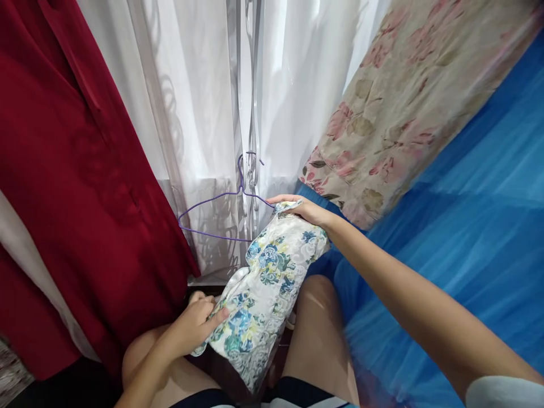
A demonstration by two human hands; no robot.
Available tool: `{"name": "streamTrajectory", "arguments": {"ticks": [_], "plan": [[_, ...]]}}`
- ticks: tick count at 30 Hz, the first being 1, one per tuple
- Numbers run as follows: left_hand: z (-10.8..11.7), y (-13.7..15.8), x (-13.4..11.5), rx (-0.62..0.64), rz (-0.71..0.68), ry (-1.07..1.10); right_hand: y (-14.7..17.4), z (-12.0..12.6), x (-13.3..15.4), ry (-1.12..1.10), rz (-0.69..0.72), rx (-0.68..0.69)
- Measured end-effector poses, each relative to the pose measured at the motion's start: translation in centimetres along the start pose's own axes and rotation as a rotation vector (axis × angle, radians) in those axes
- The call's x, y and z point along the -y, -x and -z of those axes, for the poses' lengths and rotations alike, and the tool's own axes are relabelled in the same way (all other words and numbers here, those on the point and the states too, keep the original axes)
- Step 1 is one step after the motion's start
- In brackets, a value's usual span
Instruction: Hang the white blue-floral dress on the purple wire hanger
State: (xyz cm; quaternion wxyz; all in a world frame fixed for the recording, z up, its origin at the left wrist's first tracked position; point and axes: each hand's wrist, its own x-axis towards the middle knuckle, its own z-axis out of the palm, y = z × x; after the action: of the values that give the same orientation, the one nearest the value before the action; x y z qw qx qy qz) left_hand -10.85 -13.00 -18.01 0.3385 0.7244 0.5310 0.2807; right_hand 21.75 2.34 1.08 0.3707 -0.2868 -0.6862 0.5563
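A white sleeveless-looking garment [272,272] with blue, green and yellow flowers hangs in front of me, its lower end between my knees. My left hand [198,326] pinches its left edge, thumb on the printed side. At the top, my right hand [297,207] is closed on the garment's shoulder and the right arm of a purple wire hanger [208,199]. That end of the hanger runs into the cloth, while its left end sticks out bare. The hanger's hook points up against the white curtain. Most of my right fingers are behind the cloth.
A red cloth [97,170] hangs at the left and a white curtain [195,85] behind the hanger. Pale ribbons [255,85] dangle near the hook. On the right are a beige cloth with pink flowers [382,124] and a blue tulle cloth [459,238]. My bare knees [317,317] flank the garment.
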Motion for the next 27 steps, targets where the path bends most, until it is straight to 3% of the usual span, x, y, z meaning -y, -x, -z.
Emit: {"name": "streamTrajectory", "arguments": {"ticks": [3, 5, 9, 13, 18, 22, 27], "plan": [[3.7, -2.0, 0.8, -0.005, -0.115, -0.326, 0.3, 0.1, 1.1, 0.061, -0.036, 0.002], [7.3, -3.8, 1.4, -0.095, -0.172, -0.424, 0.4, 0.1, 1.6, 0.08, -0.073, 0.009], [14.8, -7.9, 2.0, -0.211, -0.335, -0.412, 0.4, -0.2, 1.8, 0.054, -0.115, -0.002], [19.0, -11.2, 1.0, -0.33, -0.372, -0.269, 0.6, -0.4, 1.6, -0.035, -0.126, 0.019], [19.4, -14.8, -2.9, -0.54, -0.387, 0.008, 0.5, -0.5, 0.5, -0.219, -0.202, 0.032], [18.0, -17.0, -6.7, -0.511, -0.359, 0.053, -0.5, -1.0, -1.7, -0.28, -0.319, -0.03], [16.3, -15.3, -6.9, -0.632, -0.321, 0.055, 1.9, -0.7, -3.6, -0.227, -0.254, -0.232]]}}
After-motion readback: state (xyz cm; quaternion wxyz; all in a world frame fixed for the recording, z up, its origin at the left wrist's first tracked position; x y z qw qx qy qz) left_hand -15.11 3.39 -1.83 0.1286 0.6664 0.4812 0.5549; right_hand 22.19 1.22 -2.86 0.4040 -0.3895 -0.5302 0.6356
